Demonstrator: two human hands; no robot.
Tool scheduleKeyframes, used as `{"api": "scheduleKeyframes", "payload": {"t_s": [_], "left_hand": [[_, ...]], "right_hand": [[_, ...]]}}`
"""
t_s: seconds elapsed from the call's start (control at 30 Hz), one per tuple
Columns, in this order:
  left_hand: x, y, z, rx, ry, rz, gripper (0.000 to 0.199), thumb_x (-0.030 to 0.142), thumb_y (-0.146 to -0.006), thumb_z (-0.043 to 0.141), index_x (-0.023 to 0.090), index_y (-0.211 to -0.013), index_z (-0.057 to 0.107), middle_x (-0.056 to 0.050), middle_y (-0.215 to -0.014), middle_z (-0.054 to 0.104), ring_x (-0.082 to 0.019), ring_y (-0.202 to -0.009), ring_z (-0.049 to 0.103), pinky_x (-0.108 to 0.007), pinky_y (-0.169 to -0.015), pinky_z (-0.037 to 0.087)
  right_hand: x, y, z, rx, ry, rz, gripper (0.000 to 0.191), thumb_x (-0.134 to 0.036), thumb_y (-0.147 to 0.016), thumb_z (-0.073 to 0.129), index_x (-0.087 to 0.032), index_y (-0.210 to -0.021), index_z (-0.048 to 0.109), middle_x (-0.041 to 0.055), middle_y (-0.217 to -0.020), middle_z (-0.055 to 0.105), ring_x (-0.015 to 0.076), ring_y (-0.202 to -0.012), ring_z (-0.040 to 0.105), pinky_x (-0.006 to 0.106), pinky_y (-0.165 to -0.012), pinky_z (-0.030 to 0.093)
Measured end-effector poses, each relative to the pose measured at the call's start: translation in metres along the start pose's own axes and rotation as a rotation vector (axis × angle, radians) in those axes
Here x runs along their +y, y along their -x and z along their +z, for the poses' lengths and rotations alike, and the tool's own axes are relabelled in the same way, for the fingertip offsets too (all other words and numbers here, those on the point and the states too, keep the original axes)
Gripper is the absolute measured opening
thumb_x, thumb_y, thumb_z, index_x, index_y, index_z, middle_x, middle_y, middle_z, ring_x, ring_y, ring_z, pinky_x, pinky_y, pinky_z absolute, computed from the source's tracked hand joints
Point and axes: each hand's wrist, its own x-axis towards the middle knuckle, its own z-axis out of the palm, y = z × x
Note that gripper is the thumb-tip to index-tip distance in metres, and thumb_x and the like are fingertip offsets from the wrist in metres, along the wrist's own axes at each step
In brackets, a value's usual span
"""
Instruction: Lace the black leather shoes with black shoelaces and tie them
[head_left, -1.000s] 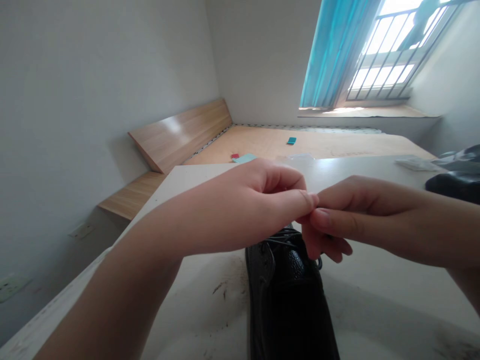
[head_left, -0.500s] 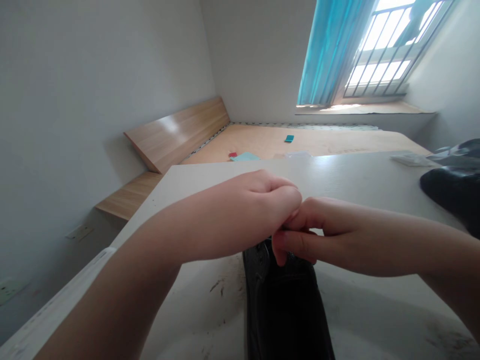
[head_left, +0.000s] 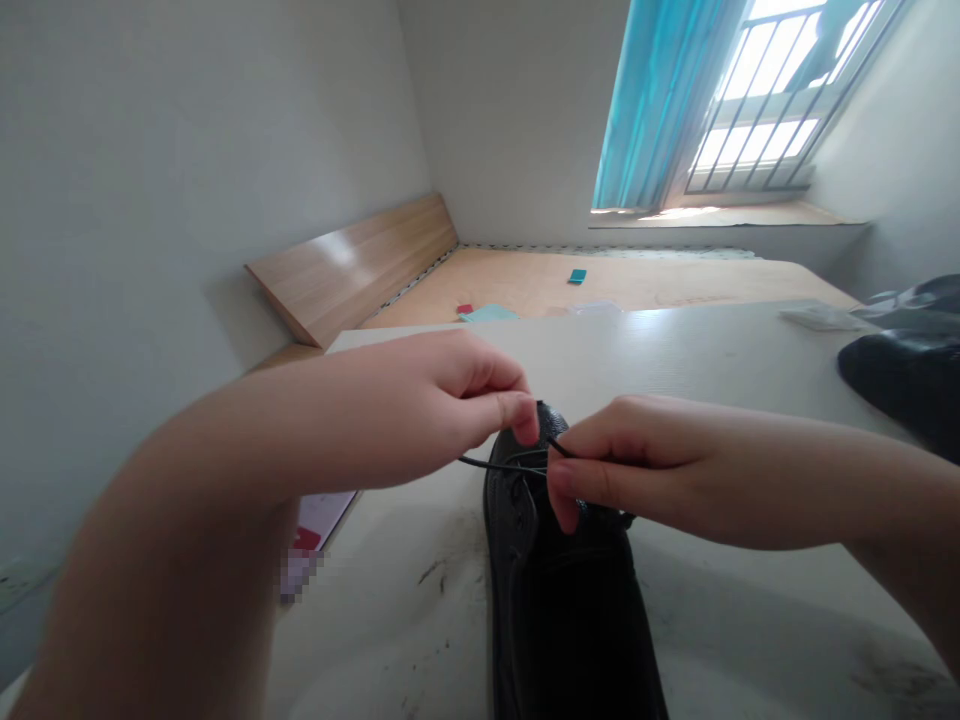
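Observation:
A black leather shoe (head_left: 577, 620) stands on the white table, its toe pointing away from me and its opening toward me. Over its front part, my right hand (head_left: 622, 465) pinches the black shoelace (head_left: 499, 465) between thumb and fingers, close above the eyelets. Just to the left and a little higher is my left hand (head_left: 472, 395), thumb pressed against the curled fingers. A small dark tip of lace shows at these fingertips, and a stretch of lace runs from beneath this hand to the right one. Part of the lacing is hidden behind my right fingers.
A second black shoe (head_left: 904, 375) lies at the table's right side, beside a clear plastic bag (head_left: 915, 300). Under my left forearm is a flat printed item (head_left: 322, 520), partly pixelated. Beyond the white table (head_left: 712, 370) is a bed (head_left: 675, 280) with small items on it.
My left hand has moved left and away from my right hand, which has barely moved. The lace between them and the shoe's toe have come into view.

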Motion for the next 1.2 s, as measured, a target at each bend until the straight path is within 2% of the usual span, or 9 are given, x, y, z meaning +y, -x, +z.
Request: {"api": "scheduleKeyframes", "payload": {"t_s": [0.13,0.23,0.33,0.4,0.57,0.7,0.87,1.03,1.2], "left_hand": [[-0.004,0.003,-0.004,-0.155,-0.063,-0.142,0.048,0.059,-0.092,0.045,0.022,-0.068,0.063,-0.001,-0.061,0.057,-0.012,-0.05,0.045,-0.028,-0.045,0.03],[0.001,0.002,-0.001,-0.234,-0.057,-0.176,0.044,0.057,-0.092,0.045,0.025,-0.074,0.069,0.0,-0.067,0.065,-0.012,-0.052,0.052,-0.026,-0.045,0.032],[0.008,-0.001,0.004,-0.29,-0.072,-0.178,0.033,0.049,-0.091,0.048,0.029,-0.082,0.073,0.002,-0.072,0.071,-0.013,-0.054,0.057,-0.025,-0.046,0.034],[0.01,-0.003,0.009,-0.309,-0.112,-0.156,0.03,0.044,-0.089,0.049,0.028,-0.081,0.073,0.001,-0.072,0.072,-0.014,-0.054,0.057,-0.025,-0.044,0.031],[0.009,-0.007,0.02,-0.292,-0.175,-0.064,0.029,0.04,-0.085,0.05,0.023,-0.068,0.066,0.001,-0.058,0.061,-0.014,-0.049,0.049,-0.027,-0.045,0.029],[0.006,-0.008,0.024,-0.246,-0.168,-0.044,0.027,0.04,-0.086,0.051,0.025,-0.074,0.069,0.001,-0.065,0.067,-0.014,-0.054,0.053,-0.027,-0.05,0.033],[0.005,-0.005,0.025,-0.249,-0.166,-0.013,0.027,0.037,-0.088,0.049,0.029,-0.081,0.073,0.001,-0.07,0.071,-0.016,-0.059,0.058,-0.028,-0.054,0.036],[0.008,-0.002,0.026,-0.254,-0.167,-0.019,0.027,0.038,-0.088,0.049,0.025,-0.071,0.067,0.0,-0.064,0.067,-0.016,-0.055,0.055,-0.028,-0.051,0.034],[0.018,0.002,0.024,-0.263,-0.227,-0.068,0.027,0.032,-0.087,0.045,0.025,-0.068,0.063,-0.001,-0.067,0.068,-0.016,-0.053,0.055,-0.028,-0.045,0.032]], "right_hand": [[0.003,-0.001,0.001,-0.055,0.032,0.006,0.026,-0.04,-0.095,0.056,-0.024,-0.084,0.073,-0.0045,-0.072,0.062,0.0115,-0.066,0.053,0.023,-0.062,0.04],[0.007,-0.003,0.002,-0.076,0.041,0.004,0.025,-0.041,-0.094,0.056,-0.023,-0.084,0.071,-0.0053,-0.067,0.057,0.0108,-0.061,0.048,0.023,-0.057,0.038],[0.008,-0.006,0.002,-0.086,0.059,0.009,0.029,-0.042,-0.094,0.054,-0.021,-0.076,0.063,-0.0058,-0.063,0.049,0.0107,-0.058,0.042,0.023,-0.052,0.034],[0.007,-0.006,0.002,-0.092,0.074,-0.003,0.033,-0.042,-0.095,0.053,-0.021,-0.071,0.057,-0.0056,-0.062,0.045,0.0106,-0.057,0.04,0.024,-0.051,0.032],[0.007,-0.004,0.001,-0.113,0.114,-0.029,0.039,-0.045,-0.098,0.045,-0.02,-0.068,0.05,-0.0056,-0.061,0.041,0.0098,-0.056,0.036,0.024,-0.049,0.03],[0.008,-0.004,0.0,-0.134,0.135,-0.007,0.039,-0.047,-0.097,0.047,-0.02,-0.069,0.049,-0.0055,-0.061,0.04,0.0096,-0.056,0.035,0.023,-0.048,0.029],[0.008,-0.005,0.0,-0.145,0.151,0.036,0.039,-0.047,-0.094,0.051,-0.021,-0.067,0.047,-0.0055,-0.06,0.038,0.01,-0.055,0.034,0.024,-0.049,0.029],[0.009,-0.005,0.0,-0.144,0.138,0.035,0.037,-0.047,-0.094,0.052,-0.02,-0.069,0.051,-0.0051,-0.061,0.04,0.0104,-0.056,0.035,0.024,-0.049,0.03],[0.011,-0.005,0.0,-0.134,0.109,-0.028,0.039,-0.046,-0.098,0.047,-0.02,-0.071,0.053,-0.0049,-0.063,0.042,0.0098,-0.057,0.037,0.023,-0.05,0.031]]}}
